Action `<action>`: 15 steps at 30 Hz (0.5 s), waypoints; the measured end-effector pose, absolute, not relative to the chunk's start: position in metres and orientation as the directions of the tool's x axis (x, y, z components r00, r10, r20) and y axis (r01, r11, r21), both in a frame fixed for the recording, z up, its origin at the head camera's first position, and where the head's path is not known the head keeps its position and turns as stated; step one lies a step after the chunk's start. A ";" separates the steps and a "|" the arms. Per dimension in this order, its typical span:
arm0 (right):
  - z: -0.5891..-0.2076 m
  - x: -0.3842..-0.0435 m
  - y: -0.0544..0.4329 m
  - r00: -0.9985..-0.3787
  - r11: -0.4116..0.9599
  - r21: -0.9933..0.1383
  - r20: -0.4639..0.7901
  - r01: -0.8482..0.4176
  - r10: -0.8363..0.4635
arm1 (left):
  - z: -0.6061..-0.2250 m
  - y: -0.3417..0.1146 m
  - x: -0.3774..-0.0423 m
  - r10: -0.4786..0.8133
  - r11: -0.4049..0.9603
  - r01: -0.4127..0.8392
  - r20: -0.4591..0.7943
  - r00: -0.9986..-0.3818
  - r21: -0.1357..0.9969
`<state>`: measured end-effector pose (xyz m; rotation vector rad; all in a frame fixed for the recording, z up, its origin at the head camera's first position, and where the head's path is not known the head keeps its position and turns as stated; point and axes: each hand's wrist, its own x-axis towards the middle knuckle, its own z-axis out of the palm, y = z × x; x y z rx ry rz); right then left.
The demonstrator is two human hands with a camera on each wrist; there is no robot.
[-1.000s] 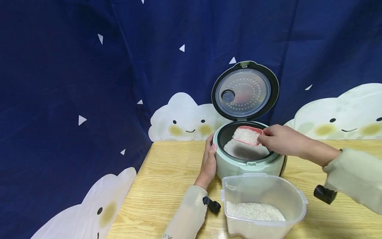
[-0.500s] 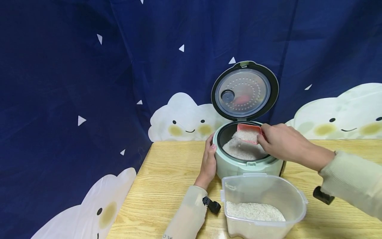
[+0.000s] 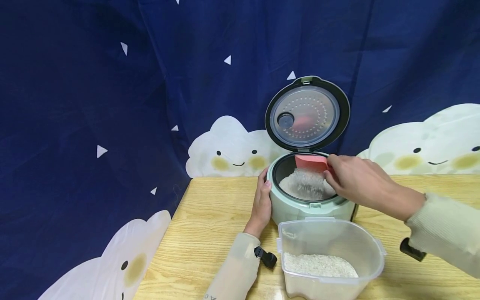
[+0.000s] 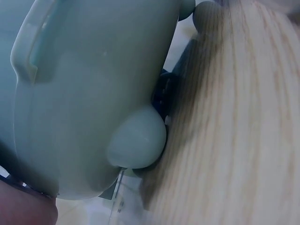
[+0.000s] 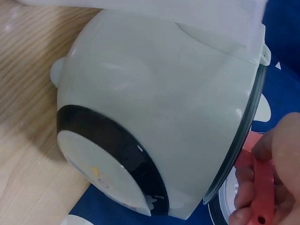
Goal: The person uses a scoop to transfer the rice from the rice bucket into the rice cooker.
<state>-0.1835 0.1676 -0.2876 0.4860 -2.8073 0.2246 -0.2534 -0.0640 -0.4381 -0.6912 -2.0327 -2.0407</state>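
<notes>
A pale green rice cooker stands on the table with its round lid raised. White rice lies in its dark inner pot. My right hand grips the handle of a pink scoop, tipped over the pot, and rice pours from it in a blurred stream. In the right wrist view, curled fingers wrap the scoop's handle. My left hand rests against the cooker's left side, thumb near the rim; the left wrist view shows the cooker's lower body close up.
A clear plastic bin partly filled with rice stands right in front of the cooker. The wooden table reaches back to a dark blue curtain with printed clouds, close behind the cooker's lid.
The scoop was held level and full over the pot; it has since tilted, and its rice is falling into the pot. My left hand has stayed on the cooker.
</notes>
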 end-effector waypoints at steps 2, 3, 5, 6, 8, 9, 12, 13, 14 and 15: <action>-0.288 -0.182 0.168 -0.894 0.931 -0.085 0.322 -0.356 -0.312 | -0.438 -0.064 -0.253 0.192 -0.047 0.438 0.439 -0.878 0.898; -0.288 -0.181 0.169 -0.889 0.931 -0.076 0.332 -0.358 -0.315 | -0.438 -0.064 -0.253 0.190 -0.045 0.436 0.436 -0.880 0.899; -0.288 -0.180 0.170 -0.884 0.930 -0.070 0.342 -0.362 -0.319 | -0.438 -0.064 -0.253 0.187 -0.039 0.432 0.432 -0.882 0.901; -0.288 -0.180 0.170 -0.881 0.929 -0.068 0.348 -0.364 -0.320 | -0.439 -0.065 -0.253 0.185 -0.036 0.430 0.429 -0.884 0.902; -0.288 -0.179 0.171 -0.878 0.928 -0.068 0.355 -0.367 -0.321 | -0.439 -0.065 -0.253 0.185 -0.036 0.433 0.432 -0.883 0.901; -0.289 -0.178 0.172 -0.877 0.927 -0.068 0.358 -0.369 -0.322 | -0.439 -0.065 -0.253 0.186 -0.036 0.433 0.432 -0.883 0.901; -0.290 -0.176 0.173 -0.869 0.924 -0.067 0.369 -0.378 -0.329 | -0.439 -0.064 -0.253 0.188 -0.044 0.436 0.436 -0.880 0.899; -0.290 -0.175 0.174 -0.867 0.922 -0.065 0.372 -0.380 -0.331 | -0.438 -0.064 -0.253 0.188 -0.047 0.437 0.437 -0.879 0.898; -0.291 -0.174 0.175 -0.865 0.922 -0.063 0.375 -0.382 -0.333 | -0.439 -0.064 -0.253 0.189 -0.049 0.436 0.437 -0.880 0.899; -0.291 -0.172 0.176 -0.861 0.922 -0.056 0.382 -0.383 -0.335 | -0.439 -0.064 -0.253 0.191 -0.049 0.434 0.435 -0.880 0.899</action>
